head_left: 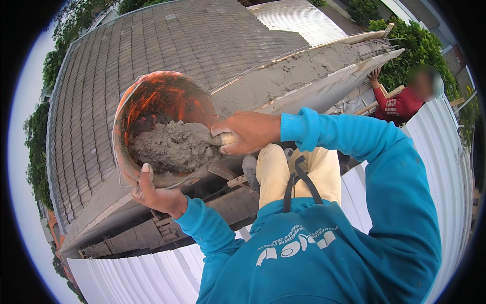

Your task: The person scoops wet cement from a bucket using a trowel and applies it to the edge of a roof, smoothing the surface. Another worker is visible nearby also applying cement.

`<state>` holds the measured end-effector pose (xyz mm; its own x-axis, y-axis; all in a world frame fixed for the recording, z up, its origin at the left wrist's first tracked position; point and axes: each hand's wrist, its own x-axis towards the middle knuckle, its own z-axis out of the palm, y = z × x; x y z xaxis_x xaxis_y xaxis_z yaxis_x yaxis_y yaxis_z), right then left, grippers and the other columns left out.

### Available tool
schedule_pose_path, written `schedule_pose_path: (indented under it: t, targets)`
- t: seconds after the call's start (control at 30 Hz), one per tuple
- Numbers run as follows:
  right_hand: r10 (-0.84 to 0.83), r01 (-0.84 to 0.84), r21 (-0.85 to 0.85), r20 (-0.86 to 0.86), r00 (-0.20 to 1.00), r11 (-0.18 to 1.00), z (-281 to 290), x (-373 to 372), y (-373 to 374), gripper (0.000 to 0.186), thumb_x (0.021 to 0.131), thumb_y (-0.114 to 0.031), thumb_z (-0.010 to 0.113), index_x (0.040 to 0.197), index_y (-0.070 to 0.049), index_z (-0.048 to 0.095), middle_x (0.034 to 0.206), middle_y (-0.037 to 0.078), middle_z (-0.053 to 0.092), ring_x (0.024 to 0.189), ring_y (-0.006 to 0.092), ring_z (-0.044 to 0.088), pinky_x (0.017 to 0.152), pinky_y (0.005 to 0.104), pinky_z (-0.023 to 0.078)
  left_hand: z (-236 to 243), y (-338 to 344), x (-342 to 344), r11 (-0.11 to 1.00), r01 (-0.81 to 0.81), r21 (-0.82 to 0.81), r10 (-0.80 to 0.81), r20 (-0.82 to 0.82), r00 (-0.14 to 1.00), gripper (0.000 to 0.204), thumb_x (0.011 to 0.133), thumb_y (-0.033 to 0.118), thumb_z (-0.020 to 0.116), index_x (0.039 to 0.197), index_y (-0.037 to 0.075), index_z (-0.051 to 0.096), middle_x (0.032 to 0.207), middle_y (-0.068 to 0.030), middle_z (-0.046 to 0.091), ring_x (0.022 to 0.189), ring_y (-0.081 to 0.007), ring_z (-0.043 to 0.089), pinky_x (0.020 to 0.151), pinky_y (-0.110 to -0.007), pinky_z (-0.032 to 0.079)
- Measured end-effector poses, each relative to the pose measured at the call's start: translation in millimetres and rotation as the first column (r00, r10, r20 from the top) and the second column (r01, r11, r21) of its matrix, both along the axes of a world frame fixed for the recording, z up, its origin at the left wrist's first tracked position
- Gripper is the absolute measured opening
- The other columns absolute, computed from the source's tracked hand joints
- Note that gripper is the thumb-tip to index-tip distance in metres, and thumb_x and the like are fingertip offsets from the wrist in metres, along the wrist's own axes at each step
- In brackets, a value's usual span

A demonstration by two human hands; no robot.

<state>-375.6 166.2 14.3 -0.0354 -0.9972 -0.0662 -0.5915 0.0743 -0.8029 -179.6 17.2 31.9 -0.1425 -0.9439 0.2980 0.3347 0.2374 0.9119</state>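
An orange bucket, smeared with grey mortar, is tilted toward me beside the concrete ledge. Inside it lies a mound of wet mortar. My left hand holds the bucket at its lower left rim. My right hand grips the wooden handle of a trowel, whose blade is partly in the mortar at the bucket's right side. The blade's edges are partly hidden by mortar.
A long mortar-covered ledge runs to the upper right. A person in red has a hand on its underside at right. A tiled roof lies beyond, white corrugated sheets below, and wooden planks near my feet.
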Motion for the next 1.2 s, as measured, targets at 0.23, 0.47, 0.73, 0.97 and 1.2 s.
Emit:
schedule_pose_path:
  t: [0.23,0.47,0.73,0.97,1.2]
  targets:
    - [-0.202,0.195,-0.129,-0.046,0.978,0.972,-8,-54,53,0.066,0.089,-0.042,0.069,0.133,0.005,0.056,0.122,0.025,0.065,0.111,0.0373,0.064,0.095,0.0424,0.049,-5,12,-44,0.984,-0.077,0.159,0.099,-0.135,0.986,0.039,0.079,0.013,0.068,0.112,-0.008,0.063,0.117,-0.0171,0.06,0.102,-0.028,0.064,0.083,-0.042,0.058]
    - [-0.479,0.46,-0.164,-0.467,0.743,0.873,0,-131,144,0.059,0.09,-0.041,0.068,0.132,-0.001,0.059,0.129,0.022,0.062,0.113,0.0382,0.062,0.095,0.0453,0.049,15,23,-34,0.949,-0.172,0.265,0.202,-0.091,0.975,0.041,0.081,0.015,0.067,0.115,-0.008,0.063,0.118,-0.0183,0.06,0.098,-0.0297,0.067,0.076,-0.047,0.063]
    - [-0.432,0.57,-0.168,-0.824,0.367,0.804,-37,-158,190,0.038,0.086,-0.025,0.071,0.118,-0.008,0.06,0.115,0.014,0.065,0.104,0.0364,0.064,0.082,0.0489,0.052,12,17,14,0.949,-0.312,0.052,0.312,0.003,0.95,0.048,0.083,0.019,0.062,0.12,-0.012,0.06,0.121,-0.0202,0.059,0.103,-0.0304,0.066,0.078,-0.044,0.062]
    - [-0.666,0.647,-0.322,-0.633,0.395,0.691,-30,-130,207,0.044,0.091,-0.033,0.068,0.12,0.0,0.062,0.091,0.026,0.069,0.085,0.0438,0.066,0.075,0.0521,0.052,14,23,36,0.945,-0.326,0.015,0.326,-0.018,0.945,0.052,0.084,0.019,0.06,0.127,-0.011,0.058,0.124,-0.0202,0.059,0.11,-0.0308,0.063,0.087,-0.045,0.058]
    - [-0.505,0.745,0.12,-0.663,0.552,0.656,-50,-98,223,0.046,0.091,-0.036,0.063,0.122,-0.002,0.062,0.087,0.026,0.069,0.087,0.0443,0.067,0.076,0.0528,0.053,10,9,41,0.952,-0.304,-0.035,0.304,-0.01,0.953,0.051,0.086,0.018,0.06,0.127,-0.012,0.058,0.124,-0.0203,0.059,0.111,-0.0312,0.062,0.087,-0.045,0.058]
